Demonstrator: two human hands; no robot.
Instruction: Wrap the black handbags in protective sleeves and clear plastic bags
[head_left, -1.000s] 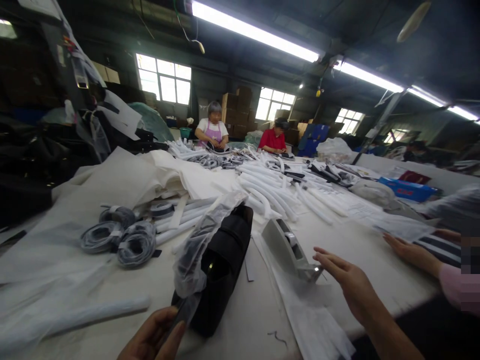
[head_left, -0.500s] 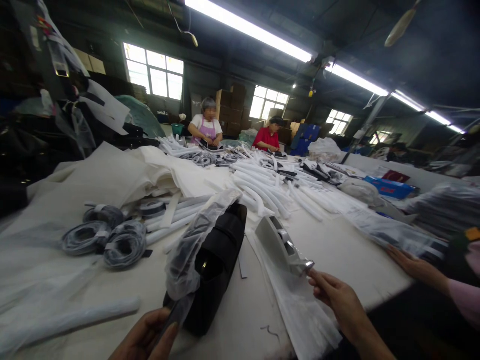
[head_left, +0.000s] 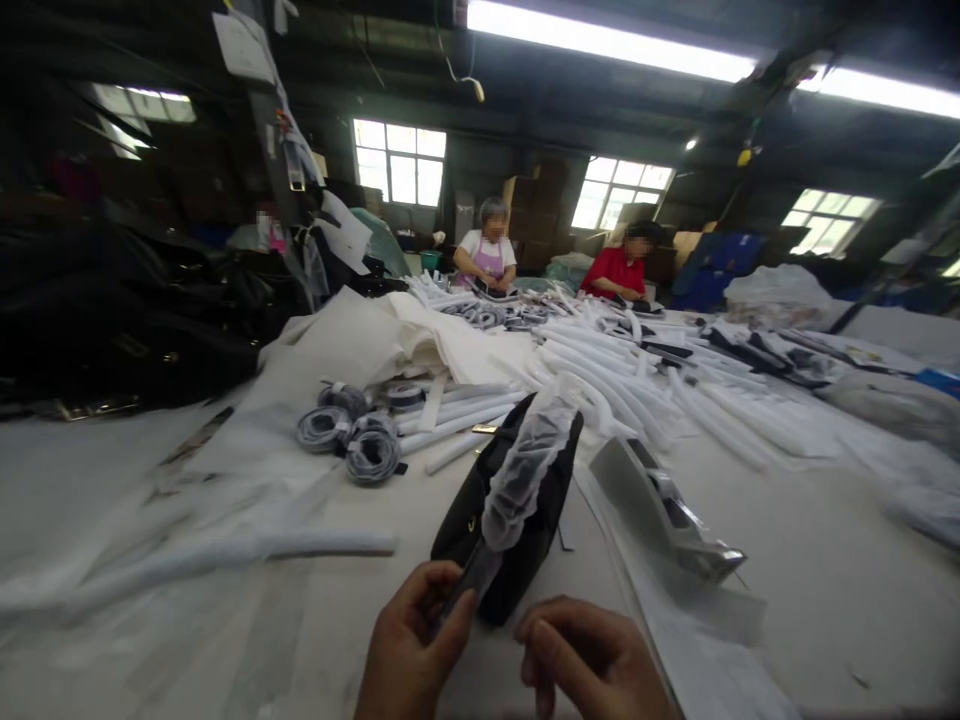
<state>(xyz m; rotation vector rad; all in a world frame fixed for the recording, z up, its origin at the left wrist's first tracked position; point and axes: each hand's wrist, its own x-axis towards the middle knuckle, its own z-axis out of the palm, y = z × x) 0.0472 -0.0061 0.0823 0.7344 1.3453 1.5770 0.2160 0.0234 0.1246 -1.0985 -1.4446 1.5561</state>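
Note:
A black bag [head_left: 551, 500] with gold-coloured fittings stands in front of me on the table. Its strap [head_left: 478, 570], partly wrapped in crinkled translucent wrapping [head_left: 531, 462], runs down toward me. My left hand [head_left: 420, 630] is closed on the strap's near end, pinching it between thumb and fingers. Just right of that, my right hand [head_left: 592, 655] hovers low by the bag's base with its fingers curled and pressed together. Whatever may be between those fingertips is too small to make out. A grey tape dispenser [head_left: 660, 510] sits right of the bag.
Coiled wrapped straps [head_left: 373, 450] lie to the left, near a long white wrapped tube [head_left: 330, 543]. White sheets [head_left: 352, 335] and several white tubes [head_left: 600, 365] cover the table's far part. Two people [head_left: 486, 255] work across the table. Black bags [head_left: 127, 320] are piled at far left.
My right hand has left the tape dispenser's front and come over beside the bag and my left hand. The view has swung right-to-left, and a co-worker's arm at the right is out of sight.

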